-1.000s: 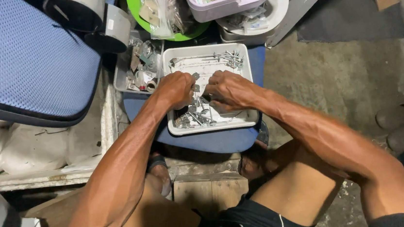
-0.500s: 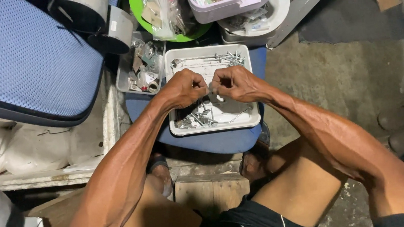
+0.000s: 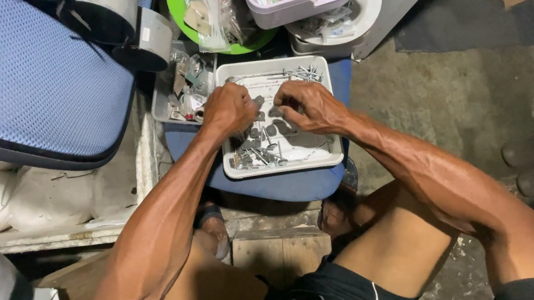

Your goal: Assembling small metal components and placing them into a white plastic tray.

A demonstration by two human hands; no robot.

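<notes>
- White square tray [image 3: 329, 157] — shallow, on a blue stool [image 3: 296, 186]; holds small grey metal parts [image 3: 260, 150] and a cluster of screws [image 3: 299, 74] at its far edge
- Parts too small and jumbled to give a long axis
- Left hand [image 3: 230, 107] fisted over the tray, contents hidden
- Right hand [image 3: 305, 105] curled, fingertips pinched — cannot tell on what
</notes>
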